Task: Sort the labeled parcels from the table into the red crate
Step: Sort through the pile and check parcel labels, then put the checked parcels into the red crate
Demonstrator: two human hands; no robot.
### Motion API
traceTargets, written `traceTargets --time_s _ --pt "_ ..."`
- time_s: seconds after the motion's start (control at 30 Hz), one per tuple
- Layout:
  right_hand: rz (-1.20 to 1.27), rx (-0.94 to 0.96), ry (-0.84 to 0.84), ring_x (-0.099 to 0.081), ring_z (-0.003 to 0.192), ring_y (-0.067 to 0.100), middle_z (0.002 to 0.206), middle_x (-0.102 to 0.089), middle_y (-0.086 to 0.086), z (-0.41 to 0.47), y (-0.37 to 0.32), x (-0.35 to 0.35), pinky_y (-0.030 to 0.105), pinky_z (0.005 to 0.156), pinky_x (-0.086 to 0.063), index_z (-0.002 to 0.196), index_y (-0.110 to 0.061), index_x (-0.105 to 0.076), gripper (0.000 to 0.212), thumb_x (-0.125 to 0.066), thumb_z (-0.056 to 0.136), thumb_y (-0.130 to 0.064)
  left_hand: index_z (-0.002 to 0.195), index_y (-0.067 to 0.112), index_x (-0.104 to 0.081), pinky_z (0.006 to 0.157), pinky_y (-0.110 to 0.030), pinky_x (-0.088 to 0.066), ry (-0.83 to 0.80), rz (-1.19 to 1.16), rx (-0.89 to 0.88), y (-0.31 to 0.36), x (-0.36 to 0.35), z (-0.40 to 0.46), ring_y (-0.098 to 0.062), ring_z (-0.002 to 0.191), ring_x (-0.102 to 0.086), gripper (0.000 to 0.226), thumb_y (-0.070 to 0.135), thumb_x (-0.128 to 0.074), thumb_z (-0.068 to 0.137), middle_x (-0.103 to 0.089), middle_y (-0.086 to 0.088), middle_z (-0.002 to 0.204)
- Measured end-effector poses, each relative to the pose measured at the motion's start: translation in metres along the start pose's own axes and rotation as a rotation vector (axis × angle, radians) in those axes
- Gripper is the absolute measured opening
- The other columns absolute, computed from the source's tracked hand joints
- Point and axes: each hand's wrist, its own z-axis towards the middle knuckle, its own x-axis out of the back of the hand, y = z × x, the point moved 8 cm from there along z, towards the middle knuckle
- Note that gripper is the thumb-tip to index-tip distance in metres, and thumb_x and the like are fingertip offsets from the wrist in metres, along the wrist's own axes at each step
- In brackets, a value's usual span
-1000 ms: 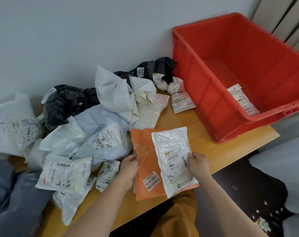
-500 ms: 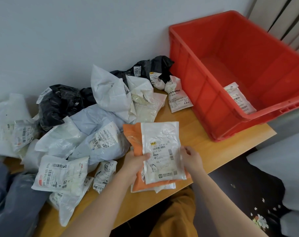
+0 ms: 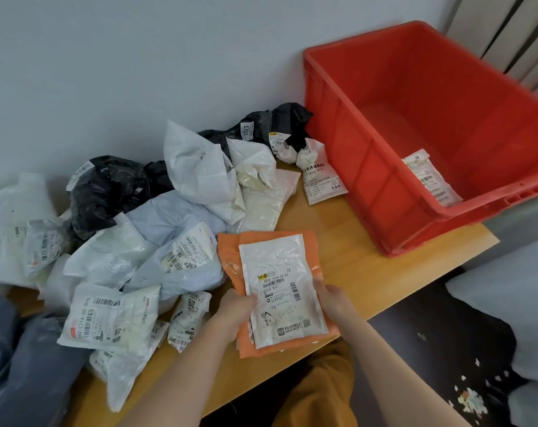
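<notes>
Holding a small stack of flat parcels at the near edge of the worktop, the person looks to be at the gathering step, with the carry to the red crate not yet begun. The left hand grips the stack's left edge, thumb on top, and the right hand curls round its right edge. On top lies a white parcel with its printed label facing up; under it an orange parcel shows along the left, top and bottom. Whether the stack is lifted clear of the worktop or rests on it cannot be told. The crate stands at the far right of the worktop, well apart from both hands, and already holds one labelled white packet against its near wall. The next move probably calls for lifting the stack, swinging it right and forward over the crate's rim, and letting go above the floor of the crate. A heap of other parcels lies just left of the hands, unsorted.
</notes>
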Motion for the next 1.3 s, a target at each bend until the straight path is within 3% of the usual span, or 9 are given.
traceTargets --time_s 0.07,0.13,0.23,0.43,0.63,0.87,1.0,1.13,1.3 --pt "-0.01 -0.013 -0.023 -0.057 0.093 0.02 0.106 -0.062 0.008 0.002 0.006 0.0 0.039 0.082 -0.049 0.12 0.0 -0.057 0.062 -0.049 0.093 -0.056 0.091 0.014 -0.056 0.087 -0.04 -0.053 -0.017 -0.049 0.017 -0.004 -0.005 -0.001 -0.027 0.098 -0.062 0.007 0.017 -0.057 0.097 -0.062 -0.005 0.092" --pt "0.03 -0.052 -0.079 -0.06 0.101 0.021 0.113 -0.063 0.004 0.004 0.014 -0.004 0.033 0.084 -0.049 0.124 -0.004 -0.054 0.067 -0.061 0.085 -0.058 0.079 0.018 -0.046 0.079 -0.037 -0.053 -0.021 -0.068 0.05 -0.006 -0.006 -0.001 -0.024 0.092 -0.06 0.021 0.012 -0.058 0.096 -0.056 -0.002 0.083" --pt "0.066 -0.074 -0.155 -0.063 0.095 0.018 0.105 -0.065 -0.001 0.0 0.017 -0.011 0.032 0.082 -0.051 0.115 -0.011 -0.056 0.059 -0.074 0.077 -0.053 0.097 0.009 -0.059 0.082 -0.039 -0.055 -0.059 -0.083 0.054 -0.009 -0.007 0.003 -0.027 0.094 -0.067 0.007 0.009 -0.062 0.091 -0.066 -0.009 0.094" --pt "0.254 -0.091 -0.237 -0.07 0.093 0.02 0.101 -0.074 0.0 -0.001 0.024 -0.014 0.038 0.088 -0.056 0.115 -0.012 -0.06 0.058 -0.083 0.072 -0.043 0.111 0.001 -0.064 0.06 -0.036 -0.057 -0.17 -0.223 0.067 -0.009 -0.011 0.0 -0.029 0.078 -0.074 0.028 0.008 -0.072 0.085 -0.075 -0.015 0.092" --pt "0.439 0.021 -0.277 -0.072 0.096 0.023 0.104 -0.075 0.001 -0.013 -0.014 -0.001 0.047 0.087 -0.057 0.12 -0.02 -0.053 0.044 -0.075 0.083 -0.032 0.118 0.004 -0.063 0.081 -0.05 -0.057 -0.291 -0.337 -0.022 0.026 -0.014 -0.014 -0.034 0.091 -0.072 0.044 0.012 -0.079 0.077 -0.074 -0.017 0.1" --pt "0.4 0.294 -0.124 -0.072 0.09 0.017 0.106 -0.073 0.001 -0.037 -0.099 0.051 0.033 0.071 -0.06 0.121 -0.015 -0.055 0.041 -0.072 0.086 -0.031 0.117 0.009 -0.063 0.084 -0.054 -0.056 -0.361 -0.456 -0.233 0.098 -0.013 -0.049 -0.034 0.097 -0.071 0.037 0.019 -0.073 0.083 -0.073 -0.016 0.107" --pt "0.417 0.404 -0.123 -0.072 0.094 0.015 0.104 -0.074 -0.003 -0.053 -0.139 0.078 0.037 0.084 -0.058 0.121 -0.016 -0.059 0.046 -0.071 0.084 -0.041 0.126 0.01 -0.059 0.092 -0.061 -0.05 -0.331 -0.486 -0.309 0.138 -0.005 -0.055 -0.037 0.102 -0.069 0.051 0.024 -0.076 0.081 -0.071 -0.017 0.113" --pt "0.603 0.39 -0.208 -0.066 0.11 0.015 0.117 -0.07 -0.007 -0.057 -0.162 0.107 0.041 0.095 -0.052 0.123 -0.03 -0.062 0.046 -0.045 0.094 -0.061 0.129 0.008 -0.058 0.096 -0.06 -0.048 -0.339 -0.532 -0.403 0.182 -0.001 -0.066 -0.038 0.107 -0.067 0.062 0.028 -0.08 0.074 -0.069 -0.018 0.117" --pt "0.702 0.367 -0.22 -0.065 0.111 0.025 0.118 -0.07 0.007 -0.052 -0.18 0.151 0.048 0.096 -0.051 0.126 -0.017 -0.06 0.038 -0.045 0.101 -0.04 0.131 0.01 -0.057 0.099 -0.062 -0.045 -0.434 -0.552 -0.47 0.228 -0.016 -0.082 -0.038 0.111 -0.064 0.057 0.027 -0.076 0.08 -0.066 -0.018 0.122"
